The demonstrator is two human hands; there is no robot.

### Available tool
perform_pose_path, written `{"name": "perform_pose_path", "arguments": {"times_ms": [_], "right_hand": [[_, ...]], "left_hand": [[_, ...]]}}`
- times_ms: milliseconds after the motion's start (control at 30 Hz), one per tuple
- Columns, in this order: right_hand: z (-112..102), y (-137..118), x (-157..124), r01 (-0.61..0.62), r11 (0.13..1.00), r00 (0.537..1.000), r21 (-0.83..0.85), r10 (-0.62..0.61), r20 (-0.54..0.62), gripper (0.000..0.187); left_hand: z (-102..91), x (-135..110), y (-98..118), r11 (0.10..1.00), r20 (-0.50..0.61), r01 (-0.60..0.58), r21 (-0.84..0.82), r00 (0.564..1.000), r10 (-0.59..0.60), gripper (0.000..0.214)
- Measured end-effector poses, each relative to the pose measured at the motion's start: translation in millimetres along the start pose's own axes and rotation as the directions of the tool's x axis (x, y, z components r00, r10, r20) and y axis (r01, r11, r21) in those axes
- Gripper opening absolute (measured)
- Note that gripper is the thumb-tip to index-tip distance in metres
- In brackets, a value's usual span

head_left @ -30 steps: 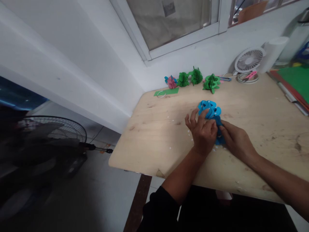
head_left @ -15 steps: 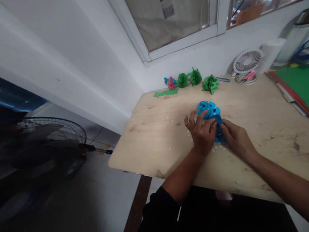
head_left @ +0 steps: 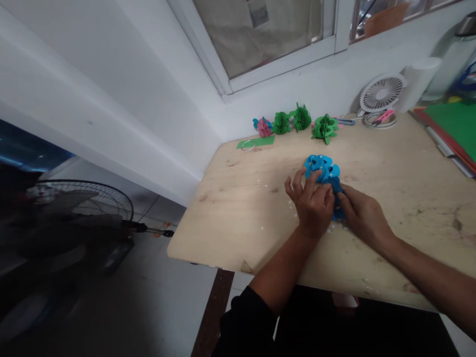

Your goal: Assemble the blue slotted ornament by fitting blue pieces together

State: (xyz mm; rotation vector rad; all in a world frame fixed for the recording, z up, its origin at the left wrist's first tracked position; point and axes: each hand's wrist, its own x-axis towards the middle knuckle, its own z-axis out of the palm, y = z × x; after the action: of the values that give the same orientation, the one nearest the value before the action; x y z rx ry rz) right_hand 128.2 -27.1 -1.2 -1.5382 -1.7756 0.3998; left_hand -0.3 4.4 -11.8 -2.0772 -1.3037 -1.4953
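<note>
A blue paper craft piece (head_left: 323, 168) made of curled cut-outs lies on the wooden table (head_left: 238, 213). My left hand (head_left: 311, 204) rests on its near left side, fingers curled and pinching the blue paper. From the right, my right hand (head_left: 362, 216) grips the lower part of the same blue piece with closed fingers. Much of the lower blue paper is hidden between the two hands. Small white paper dots lie scattered on the table around the hands.
Three green paper ornaments (head_left: 301, 119) and a pink and blue one (head_left: 263, 127) stand at the back by the wall, beside a green paper strip (head_left: 256, 143). A small white desk fan (head_left: 380, 93), tape rolls (head_left: 379, 120) and coloured sheets (head_left: 455, 124) are at the back right. A floor fan (head_left: 74, 208) stands left.
Both hands stay on the blue paper piece; the left fingers have shifted slightly on it. Nothing else has moved.
</note>
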Motion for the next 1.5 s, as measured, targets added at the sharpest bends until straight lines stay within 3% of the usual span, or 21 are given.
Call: {"name": "perform_pose_path", "arguments": {"times_ms": [200,533,1300,1400,1500], "right_hand": [[-4,-6,3,-0.047,0.991,0.999,0.125,0.048,-0.001,0.034],[-4,-4,5,-0.075,0.988,0.997,0.131,0.077,-0.008,0.036],[2,6,2,0.027,0.992,1.0,-0.124,-0.027,0.006,0.043],[1,4,2,0.019,0.996,1.0,-0.085,-0.019,0.007,0.041],[-2,3,5,-0.044,0.997,0.999,0.058,0.043,0.007,0.037]], "left_hand": [[0.6,1,-1,0.999,0.004,0.034,-0.022,0.999,-0.034,0.01],[-2.5,1,0,0.995,0.027,0.067,-0.073,0.997,-0.065,0.005],[-2.9,2,2,0.999,0.045,0.036,-0.006,0.998,-0.036,0.011],[-2.9,2,1,0.998,0.041,0.048,-0.051,0.998,-0.046,0.01],[-4.2,4,-1,0.989,0.058,0.087,-0.121,0.995,-0.08,0.009]]}}
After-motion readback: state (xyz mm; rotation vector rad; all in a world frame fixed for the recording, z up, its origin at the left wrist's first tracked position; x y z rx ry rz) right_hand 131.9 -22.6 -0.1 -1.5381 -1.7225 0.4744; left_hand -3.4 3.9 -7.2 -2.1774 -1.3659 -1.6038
